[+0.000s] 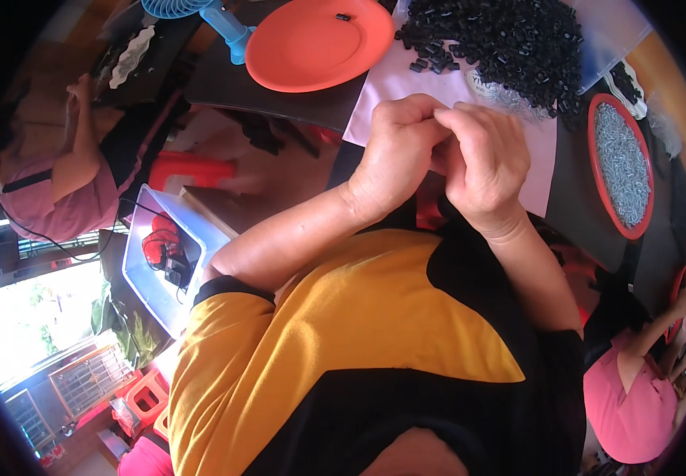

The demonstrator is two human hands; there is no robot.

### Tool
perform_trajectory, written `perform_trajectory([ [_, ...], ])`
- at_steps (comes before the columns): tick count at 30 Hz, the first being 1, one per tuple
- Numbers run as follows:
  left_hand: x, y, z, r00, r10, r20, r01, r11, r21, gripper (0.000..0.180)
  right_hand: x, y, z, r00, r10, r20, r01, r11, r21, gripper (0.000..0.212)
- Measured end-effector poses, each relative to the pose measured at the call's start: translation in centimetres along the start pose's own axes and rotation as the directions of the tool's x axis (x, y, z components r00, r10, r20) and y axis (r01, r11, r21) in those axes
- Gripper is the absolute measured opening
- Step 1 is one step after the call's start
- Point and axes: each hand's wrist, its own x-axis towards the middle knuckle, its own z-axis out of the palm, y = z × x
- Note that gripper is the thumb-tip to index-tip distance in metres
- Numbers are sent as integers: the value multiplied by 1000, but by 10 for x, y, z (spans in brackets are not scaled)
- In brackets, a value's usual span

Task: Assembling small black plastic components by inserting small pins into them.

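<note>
Left hand (394, 155) and right hand (487, 163) are both curled, with their fingertips pinched close together. I can't tell if either one has hold of something, because the fingers hide it. The black pieces (494, 47) sit in a pile just ahead of the right hand, on a pink sheet (540, 170). Some loose silver bits (521, 101) lie by the right hand's fingers.

If there is a small part in that pinch, it could slip and drop, since the hands are up off the sheet. A bumped wrist could knock pieces about.

Now counting: two hands, one pink sheet, one orange plate (268, 59) ahead and left of the left hand, with one black bit (343, 17) on it. One red bowl (597, 178) of silver screws (623, 163) is right of the right hand. The pile and screws are too many to count.
</note>
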Motion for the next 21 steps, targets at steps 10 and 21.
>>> perform_trajectory([
  [10, 55, 35, -81, 949, 302, -94, -252, 900, 356, 16, -8, 49, -38, 906, 420, 58, -420, 907, -11, 29],
  [21, 72, -2, -29, 650, 664, 370, -676, 283, 680, 16, -18, 69, -52, 853, 507, 123, -498, 862, -96, 21],
])
